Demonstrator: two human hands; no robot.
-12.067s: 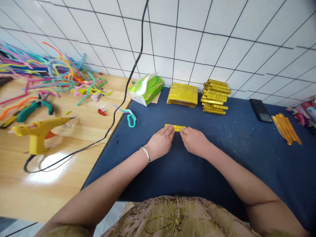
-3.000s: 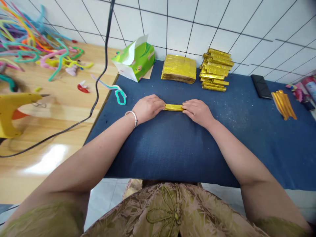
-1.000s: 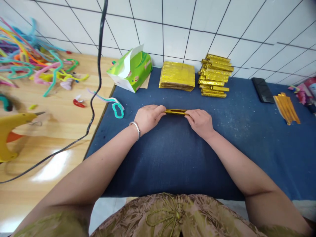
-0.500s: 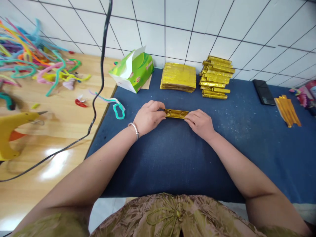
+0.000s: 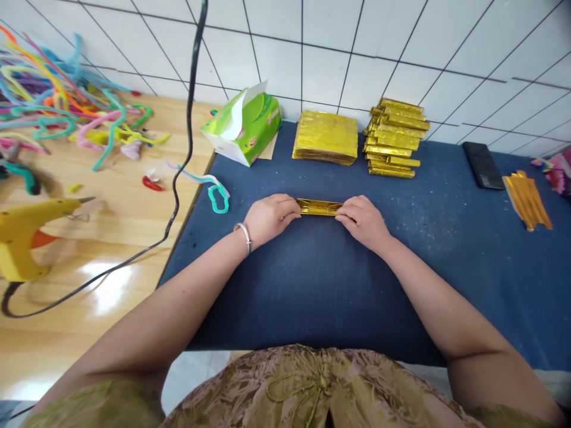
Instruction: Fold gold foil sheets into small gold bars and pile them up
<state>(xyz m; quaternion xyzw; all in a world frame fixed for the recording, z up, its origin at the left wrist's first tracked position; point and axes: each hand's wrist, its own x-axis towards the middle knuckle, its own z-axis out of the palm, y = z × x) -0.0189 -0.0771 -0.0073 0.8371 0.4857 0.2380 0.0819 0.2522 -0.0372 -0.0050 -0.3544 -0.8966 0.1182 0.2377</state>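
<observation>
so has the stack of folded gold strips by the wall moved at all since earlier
No. The stack of folded gold strips sits in the same spot on the blue cloth, just right of the flat gold sheets, as before; only the camera shifted.

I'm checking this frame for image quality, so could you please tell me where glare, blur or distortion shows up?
Head view: a bright glare patch on the wooden table; the yellow glue gun at the left edge is motion-blurred; the wall tile lines fan out and bow from wide-angle distortion; the gold foil strip between the left hand and right hand is sharp.
</observation>
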